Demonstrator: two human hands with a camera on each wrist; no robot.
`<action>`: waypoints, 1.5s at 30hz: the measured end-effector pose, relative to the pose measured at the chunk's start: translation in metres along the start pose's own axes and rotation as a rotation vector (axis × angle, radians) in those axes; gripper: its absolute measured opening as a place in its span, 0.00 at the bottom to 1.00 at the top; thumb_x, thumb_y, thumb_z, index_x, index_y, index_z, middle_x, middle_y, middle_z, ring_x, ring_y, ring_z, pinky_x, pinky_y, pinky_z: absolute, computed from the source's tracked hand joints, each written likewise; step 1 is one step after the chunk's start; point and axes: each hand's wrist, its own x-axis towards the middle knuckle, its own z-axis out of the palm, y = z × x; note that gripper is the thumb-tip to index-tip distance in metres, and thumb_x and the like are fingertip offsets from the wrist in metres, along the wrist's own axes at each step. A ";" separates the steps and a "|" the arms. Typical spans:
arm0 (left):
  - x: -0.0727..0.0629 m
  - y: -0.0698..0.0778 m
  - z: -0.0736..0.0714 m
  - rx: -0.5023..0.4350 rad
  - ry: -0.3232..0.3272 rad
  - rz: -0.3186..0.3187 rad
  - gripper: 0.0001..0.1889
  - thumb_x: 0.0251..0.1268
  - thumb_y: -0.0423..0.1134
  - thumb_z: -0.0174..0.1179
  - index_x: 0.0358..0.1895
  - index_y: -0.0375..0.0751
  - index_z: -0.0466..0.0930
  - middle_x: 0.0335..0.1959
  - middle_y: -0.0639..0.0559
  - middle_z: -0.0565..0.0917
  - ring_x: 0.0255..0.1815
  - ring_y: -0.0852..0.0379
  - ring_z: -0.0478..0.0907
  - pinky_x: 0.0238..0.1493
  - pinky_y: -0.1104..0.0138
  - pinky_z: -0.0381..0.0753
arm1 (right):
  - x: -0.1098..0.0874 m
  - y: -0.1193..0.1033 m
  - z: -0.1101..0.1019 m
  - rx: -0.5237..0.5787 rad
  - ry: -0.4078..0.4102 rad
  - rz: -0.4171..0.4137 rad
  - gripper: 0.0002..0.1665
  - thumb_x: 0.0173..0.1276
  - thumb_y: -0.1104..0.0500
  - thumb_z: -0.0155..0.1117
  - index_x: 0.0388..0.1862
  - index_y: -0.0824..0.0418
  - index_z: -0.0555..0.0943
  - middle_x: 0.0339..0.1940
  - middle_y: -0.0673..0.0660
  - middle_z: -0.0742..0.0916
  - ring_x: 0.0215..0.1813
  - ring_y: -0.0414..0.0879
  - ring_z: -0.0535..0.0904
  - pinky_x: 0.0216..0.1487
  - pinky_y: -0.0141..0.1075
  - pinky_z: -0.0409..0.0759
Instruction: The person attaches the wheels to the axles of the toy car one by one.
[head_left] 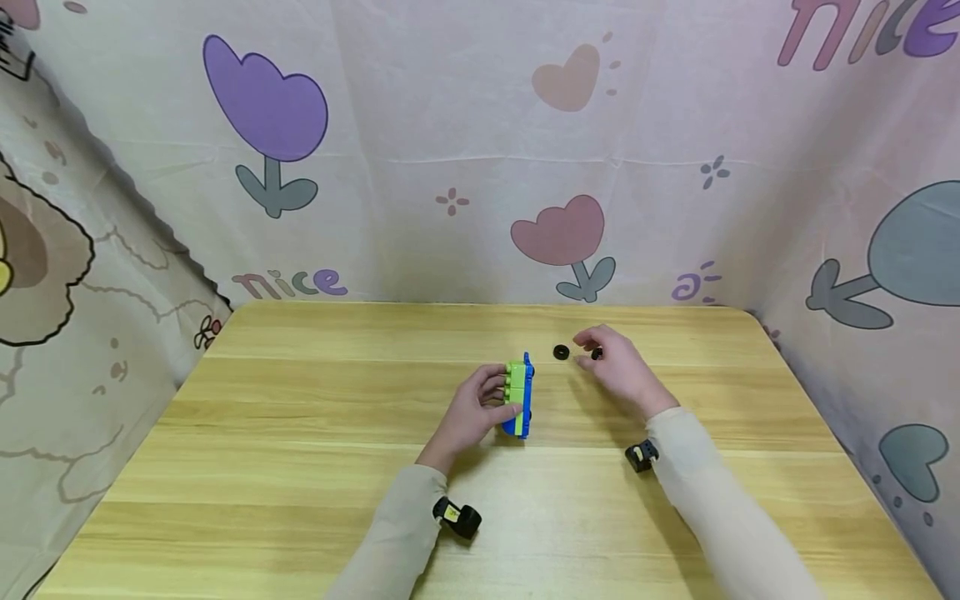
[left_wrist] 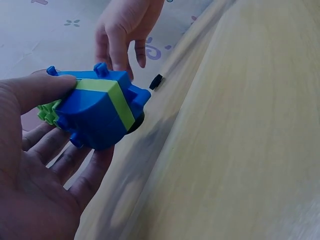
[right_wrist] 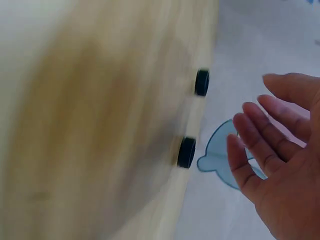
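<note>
My left hand (head_left: 471, 412) grips a toy vehicle body (head_left: 517, 396) of blue and lime-green building blocks, tipped on its side above the table. In the left wrist view the thumb presses the top of the block body (left_wrist: 100, 115) while the fingers lie beneath it. A black round piece shows under the body, partly hidden. Two small black toy wheels (right_wrist: 202, 82) lie on the table. My right hand (head_left: 618, 367) hovers beside them with loosely bent fingers and nothing held. In the head view one wheel (head_left: 561, 352) is plain; the other is partly covered by that hand.
The light wooden table (head_left: 300, 467) ends at a printed cloth backdrop (head_left: 420, 233) just behind the wheels. Cloth also hangs on the left and right sides. A black wrist camera (head_left: 459, 518) is strapped to the left sleeve, and another (head_left: 642, 456) to the right.
</note>
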 end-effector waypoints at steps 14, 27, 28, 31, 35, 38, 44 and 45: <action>-0.007 0.018 -0.004 0.008 -0.023 -0.023 0.34 0.60 0.25 0.65 0.69 0.26 0.61 0.58 0.33 0.76 0.52 0.40 0.75 0.56 0.57 0.76 | 0.032 0.014 0.009 -0.162 -0.169 -0.015 0.31 0.63 0.67 0.67 0.64 0.75 0.70 0.56 0.69 0.79 0.56 0.63 0.74 0.61 0.54 0.71; -0.013 0.032 -0.004 0.007 -0.014 -0.024 0.32 0.60 0.25 0.65 0.68 0.27 0.63 0.56 0.35 0.78 0.48 0.46 0.76 0.54 0.59 0.77 | 0.039 0.009 0.022 -0.237 -0.191 -0.024 0.16 0.64 0.68 0.65 0.50 0.71 0.80 0.45 0.62 0.78 0.48 0.57 0.74 0.56 0.51 0.73; -0.013 0.032 -0.004 0.009 -0.011 -0.028 0.32 0.60 0.25 0.65 0.68 0.27 0.63 0.56 0.35 0.78 0.49 0.45 0.76 0.55 0.58 0.77 | 0.039 0.009 0.022 -0.231 -0.193 -0.019 0.16 0.63 0.68 0.65 0.50 0.71 0.80 0.45 0.62 0.78 0.47 0.57 0.75 0.55 0.50 0.74; -0.014 0.031 -0.005 0.021 -0.003 -0.031 0.32 0.61 0.26 0.65 0.68 0.28 0.63 0.56 0.35 0.78 0.51 0.43 0.75 0.56 0.57 0.76 | 0.038 0.010 0.022 -0.206 -0.199 -0.010 0.16 0.64 0.68 0.65 0.51 0.71 0.79 0.45 0.62 0.77 0.46 0.56 0.76 0.54 0.50 0.75; -0.015 0.032 -0.005 0.030 0.001 -0.029 0.34 0.61 0.27 0.64 0.70 0.29 0.61 0.55 0.35 0.78 0.52 0.41 0.75 0.57 0.56 0.75 | 0.032 0.007 0.017 -0.162 -0.192 0.001 0.17 0.65 0.67 0.65 0.52 0.70 0.79 0.45 0.61 0.78 0.46 0.55 0.76 0.53 0.49 0.76; -0.014 0.032 -0.005 0.031 -0.004 -0.023 0.35 0.62 0.27 0.64 0.72 0.30 0.59 0.55 0.35 0.78 0.52 0.42 0.75 0.58 0.56 0.75 | 0.026 0.002 0.012 -0.125 -0.183 0.005 0.18 0.65 0.66 0.66 0.53 0.70 0.79 0.46 0.61 0.79 0.47 0.55 0.76 0.53 0.49 0.76; -0.014 0.033 -0.003 0.044 -0.004 -0.031 0.35 0.62 0.27 0.64 0.72 0.29 0.61 0.57 0.35 0.77 0.53 0.44 0.75 0.60 0.54 0.73 | 0.017 -0.008 0.004 -0.053 -0.173 0.034 0.20 0.66 0.67 0.66 0.56 0.70 0.77 0.47 0.61 0.83 0.50 0.55 0.78 0.58 0.50 0.75; -0.014 0.033 -0.003 0.047 -0.005 -0.031 0.35 0.62 0.27 0.64 0.71 0.29 0.61 0.57 0.36 0.78 0.53 0.44 0.75 0.61 0.53 0.72 | 0.015 -0.009 0.003 -0.049 -0.171 0.031 0.19 0.66 0.67 0.66 0.56 0.70 0.77 0.47 0.61 0.83 0.50 0.55 0.79 0.58 0.50 0.74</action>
